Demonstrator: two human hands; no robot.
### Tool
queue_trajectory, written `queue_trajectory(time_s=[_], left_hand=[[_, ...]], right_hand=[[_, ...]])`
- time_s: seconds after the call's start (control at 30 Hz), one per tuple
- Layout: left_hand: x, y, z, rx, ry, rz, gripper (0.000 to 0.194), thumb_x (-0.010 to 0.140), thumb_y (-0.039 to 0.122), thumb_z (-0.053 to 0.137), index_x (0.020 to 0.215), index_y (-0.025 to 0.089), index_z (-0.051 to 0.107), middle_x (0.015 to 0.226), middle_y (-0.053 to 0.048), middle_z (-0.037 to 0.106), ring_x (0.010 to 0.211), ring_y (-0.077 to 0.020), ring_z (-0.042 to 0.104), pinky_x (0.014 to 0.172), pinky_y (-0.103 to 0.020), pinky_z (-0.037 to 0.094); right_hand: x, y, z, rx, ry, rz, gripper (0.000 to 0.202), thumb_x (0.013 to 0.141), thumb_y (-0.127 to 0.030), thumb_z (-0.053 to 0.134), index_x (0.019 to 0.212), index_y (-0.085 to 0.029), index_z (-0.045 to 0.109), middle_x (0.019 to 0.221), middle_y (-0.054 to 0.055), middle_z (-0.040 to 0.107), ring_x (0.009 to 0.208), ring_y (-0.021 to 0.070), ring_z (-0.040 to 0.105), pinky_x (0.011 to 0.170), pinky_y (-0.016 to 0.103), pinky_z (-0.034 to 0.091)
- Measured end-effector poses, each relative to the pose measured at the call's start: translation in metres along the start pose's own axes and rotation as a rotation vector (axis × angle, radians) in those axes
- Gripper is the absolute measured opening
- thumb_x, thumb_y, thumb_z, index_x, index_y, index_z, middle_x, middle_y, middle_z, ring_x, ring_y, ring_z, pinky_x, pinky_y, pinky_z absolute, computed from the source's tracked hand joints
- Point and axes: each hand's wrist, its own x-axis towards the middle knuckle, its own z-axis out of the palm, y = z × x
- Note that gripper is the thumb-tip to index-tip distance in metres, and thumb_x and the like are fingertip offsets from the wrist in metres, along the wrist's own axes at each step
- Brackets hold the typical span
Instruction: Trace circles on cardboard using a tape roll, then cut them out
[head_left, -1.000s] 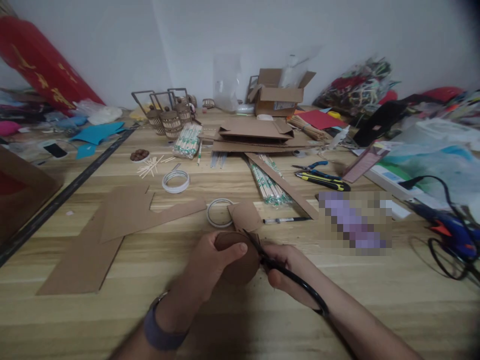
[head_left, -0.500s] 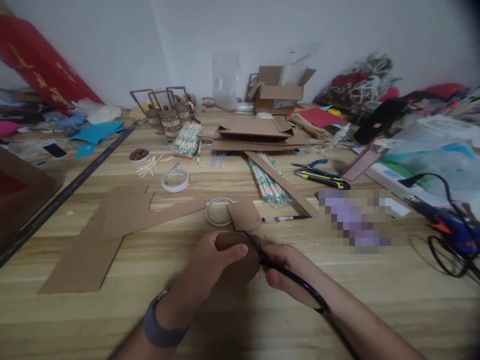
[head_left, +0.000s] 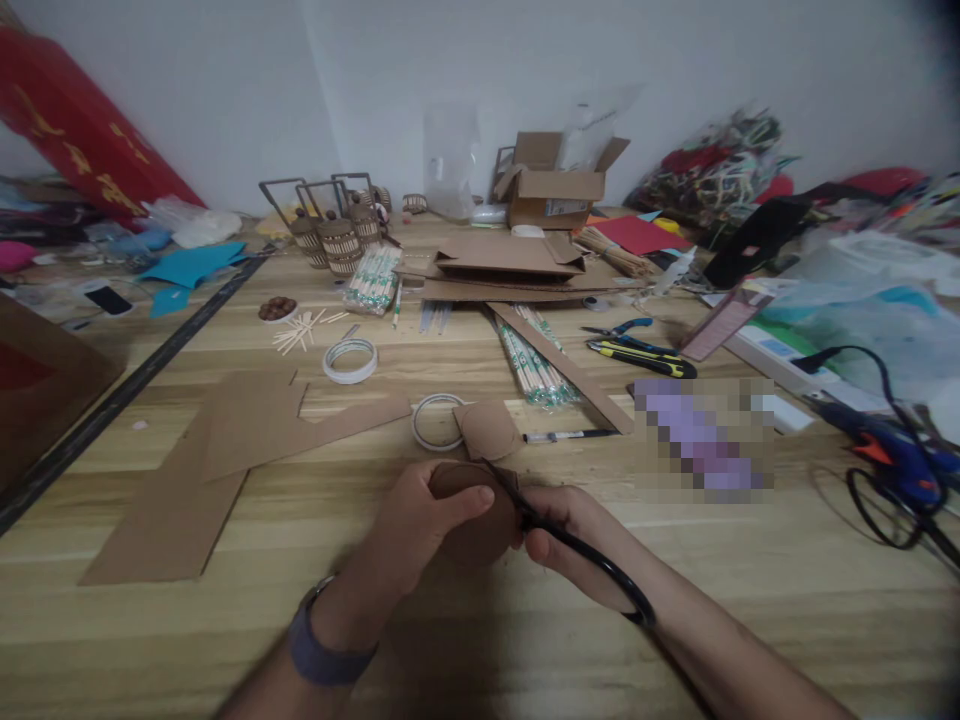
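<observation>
My left hand (head_left: 420, 520) grips a roundish piece of brown cardboard (head_left: 480, 525), with the thumb lying flat on its top face. Black-handled scissors (head_left: 577, 545) are in my right hand (head_left: 574, 530), its fingers wrapped round the handle. The blades lie across the upper right edge of the cardboard piece; how far they are parted is hard to see. Just beyond my hands lies a small cardboard square (head_left: 489, 430) with a circle marked on it, beside a roll of tape (head_left: 439, 421). A pen (head_left: 566, 436) rests to the right of that square.
Larger cardboard offcuts (head_left: 169, 510) lie at left, near another tape roll (head_left: 350, 361). Bagged sticks (head_left: 536, 365), pliers (head_left: 622, 329) and a yellow-black utility knife (head_left: 645, 358) lie beyond my hands. A blue glue gun (head_left: 900, 455) with a looping cable sits at right.
The scissors and right hand have shifted very slightly left along the cardboard's edge. The left hand keeps its hold, almost unmoved.
</observation>
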Motion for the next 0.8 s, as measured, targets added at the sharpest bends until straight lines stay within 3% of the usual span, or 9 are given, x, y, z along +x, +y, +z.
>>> queue_trajectory(time_s=[0.57,0.8], left_hand=[[0.0013,-0.0007,-0.0048,0.004,-0.024,-0.002,0.029,0.058,0.036,0.087,0.082,0.020,0.079,0.080,-0.002,0.080,0.076,-0.0240,0.070,0.070,-0.031,0.051],[0.0006,0.0036,-0.0021,0.033,-0.115,0.003,0.028,0.059,0.035,0.085,0.082,0.020,0.080,0.082,-0.003,0.081,0.080,-0.0254,0.070,0.073,-0.032,0.051]], right_hand=[[-0.0005,-0.0006,-0.0006,0.001,-0.027,-0.020,0.076,0.077,-0.095,0.042,0.068,-0.020,0.047,0.063,-0.003,0.038,0.058,0.0121,0.034,0.051,0.025,0.022],[0.0003,-0.0002,-0.0039,0.005,-0.023,-0.073,0.077,0.073,-0.098,0.040,0.068,-0.022,0.042,0.062,-0.005,0.034,0.056,0.0108,0.028,0.049,0.024,0.021]])
